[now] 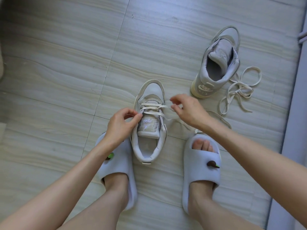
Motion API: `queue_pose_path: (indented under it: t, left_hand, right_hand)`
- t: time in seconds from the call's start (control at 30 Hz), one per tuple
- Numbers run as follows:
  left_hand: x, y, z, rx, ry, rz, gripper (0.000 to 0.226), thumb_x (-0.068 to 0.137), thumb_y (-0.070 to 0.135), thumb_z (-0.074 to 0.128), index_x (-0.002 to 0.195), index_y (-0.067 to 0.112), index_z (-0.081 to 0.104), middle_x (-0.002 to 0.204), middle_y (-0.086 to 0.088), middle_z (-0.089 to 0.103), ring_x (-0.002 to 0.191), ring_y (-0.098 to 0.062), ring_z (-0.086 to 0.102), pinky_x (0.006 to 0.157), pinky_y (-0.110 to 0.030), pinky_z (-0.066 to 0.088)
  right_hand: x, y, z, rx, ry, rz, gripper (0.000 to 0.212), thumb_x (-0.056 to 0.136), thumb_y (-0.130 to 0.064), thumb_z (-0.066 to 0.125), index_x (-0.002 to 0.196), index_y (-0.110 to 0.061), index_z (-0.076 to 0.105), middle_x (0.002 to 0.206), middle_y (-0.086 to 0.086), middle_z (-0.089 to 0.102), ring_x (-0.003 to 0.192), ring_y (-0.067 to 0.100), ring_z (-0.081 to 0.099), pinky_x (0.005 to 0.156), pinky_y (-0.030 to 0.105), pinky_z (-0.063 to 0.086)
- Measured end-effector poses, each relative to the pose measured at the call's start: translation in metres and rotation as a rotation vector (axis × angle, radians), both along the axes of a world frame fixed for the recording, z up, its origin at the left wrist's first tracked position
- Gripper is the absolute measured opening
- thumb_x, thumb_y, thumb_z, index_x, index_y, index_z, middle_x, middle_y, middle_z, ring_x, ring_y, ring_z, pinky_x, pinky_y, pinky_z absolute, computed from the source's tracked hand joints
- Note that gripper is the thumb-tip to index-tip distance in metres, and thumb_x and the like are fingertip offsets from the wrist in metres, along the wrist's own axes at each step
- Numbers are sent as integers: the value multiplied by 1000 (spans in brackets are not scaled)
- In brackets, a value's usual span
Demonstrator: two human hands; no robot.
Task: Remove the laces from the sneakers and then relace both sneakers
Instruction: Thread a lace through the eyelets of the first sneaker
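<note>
Pinching the cream lace (153,106) at the left row of eyelets, the left hand (120,124) has thumb and forefinger closed on it at the side of the tongue of the near sneaker (150,130). The right hand (186,110) hovers at about three o'clock from that shoe's lacing, fingers loosely curled and spread; the lace end runs blurred just under them, and whether they actually grip it I cannot tell. Only the lower eyelets near the toe are threaded (two or three crossings show), and the rest of the lace trails off toward four o'clock, passing under the right wrist. The near sneaker stands upright on the tiled floor (66,72), toe at twelve o'clock, heel toward the person, between two pale slippers (201,171) worn on the feet. Well apart, at about one o'clock, the far sneaker (216,63) stands unlaced with its heel toward the viewer. Just beside it, at its four o'clock, the loose lace (239,90) lies in a tangled heap on the floor, touching the shoe's side. A grey strip (294,113) edges the floor at three o'clock.
</note>
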State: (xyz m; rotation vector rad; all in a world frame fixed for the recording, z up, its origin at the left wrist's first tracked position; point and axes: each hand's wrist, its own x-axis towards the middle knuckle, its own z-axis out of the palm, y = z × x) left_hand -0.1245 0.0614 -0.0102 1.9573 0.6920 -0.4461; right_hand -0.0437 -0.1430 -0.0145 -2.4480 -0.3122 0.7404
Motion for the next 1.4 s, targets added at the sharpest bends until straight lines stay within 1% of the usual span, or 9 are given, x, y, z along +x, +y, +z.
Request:
queue_pose_path:
  t: [0.1,0.17,0.23,0.43,0.53,0.73,1.03,1.27,1.4]
  left_hand:
    - [-1,-4,0,104,-163,-199,18,88,16,62,105,15,62,110,-2,57,95,-14,58,71,-35,50]
    - [2,-9,-2,228,-272,-402,34,85,3,57,118,10,59,119,-11,50,110,-25,49,96,-35,41]
    - [7,-15,-4,336,-295,-563,43,79,1,54,120,10,59,127,-15,46,115,-31,41,101,-36,32]
    - [9,-23,-3,309,-296,-676,15,84,25,59,90,11,64,128,-8,48,124,-27,33,100,-42,31]
    - [2,-23,7,265,-475,-730,33,87,36,52,72,9,63,109,-7,58,111,-28,45,91,-42,38]
    - [-2,-36,27,118,-649,-1005,42,91,37,48,65,12,70,82,-3,60,79,-23,51,71,-34,42]
    - [33,-60,32,-312,108,-181,26,97,23,44,86,21,68,84,6,70,67,-9,53,62,-21,43]
    - [33,-71,41,-609,307,105,19,96,22,50,95,9,64,91,-2,71,60,-9,47,52,-17,38]
    - [35,-75,47,-867,269,173,15,95,16,48,99,18,63,94,4,68,79,-8,54,67,-19,42]
  right_hand:
    - [5,18,-7,-50,121,84,34,91,-22,55,123,-12,50,124,9,58,115,27,51,92,33,39]
    - [3,20,-11,-75,146,73,27,91,-19,53,117,-14,50,114,10,62,107,30,54,81,33,40]
    - [-1,17,-12,-96,105,74,23,89,-12,46,109,-13,57,106,13,64,101,32,55,74,33,38]
    - [-19,-9,-6,0,-38,-104,23,94,-13,44,101,-13,66,85,7,66,84,27,56,67,31,34]
    - [-19,-23,1,67,-39,-227,22,95,-12,47,98,-13,68,63,-9,55,59,10,46,61,24,26]
    - [-18,-46,13,102,-42,-381,21,95,-13,48,100,-11,69,65,-9,54,67,12,48,59,20,31]
    - [-28,-47,39,78,-115,-243,17,94,-22,50,91,-15,65,55,-9,47,60,19,45,63,35,37]
    - [-43,-37,56,17,-181,-59,19,95,-20,44,92,-8,58,62,7,57,65,34,54,62,47,45]
    - [-46,-36,56,-62,-158,-41,22,95,-25,37,91,-9,52,66,14,59,68,40,54,61,46,43]
